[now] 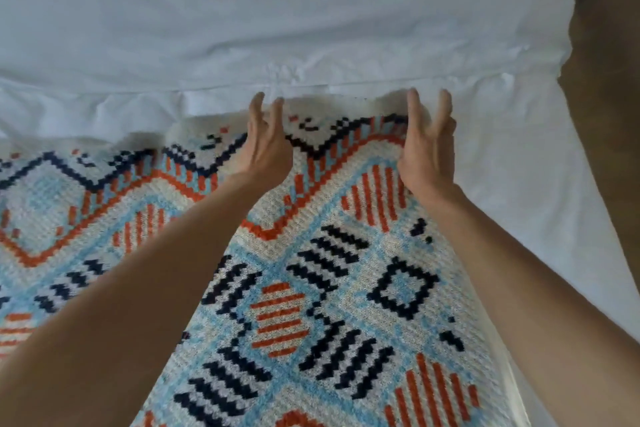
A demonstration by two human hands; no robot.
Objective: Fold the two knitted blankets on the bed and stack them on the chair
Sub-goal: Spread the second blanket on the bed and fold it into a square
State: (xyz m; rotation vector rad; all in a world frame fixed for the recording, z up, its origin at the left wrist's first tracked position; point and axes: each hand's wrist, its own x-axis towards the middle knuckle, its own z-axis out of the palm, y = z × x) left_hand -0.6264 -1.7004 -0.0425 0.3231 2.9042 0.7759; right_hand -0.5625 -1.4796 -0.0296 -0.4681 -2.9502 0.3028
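The blanket (311,288), spread on the bed (242,28) in the lower frame, is met at its raised far edge by the left hand (266,149) and right hand (427,152), likely for folding. Fingers are held straight; whether the edge is pinched cannot be told.

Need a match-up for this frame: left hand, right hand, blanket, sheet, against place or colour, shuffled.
1 left hand
2 right hand
3 knitted blanket
4 bed sheet

A plain white
B at the blanket's far right corner
C orange, navy and light blue pattern
D on the blanket's far edge, further in from the corner

Pairs: 1-D, 2-B, 3-C, 4-A
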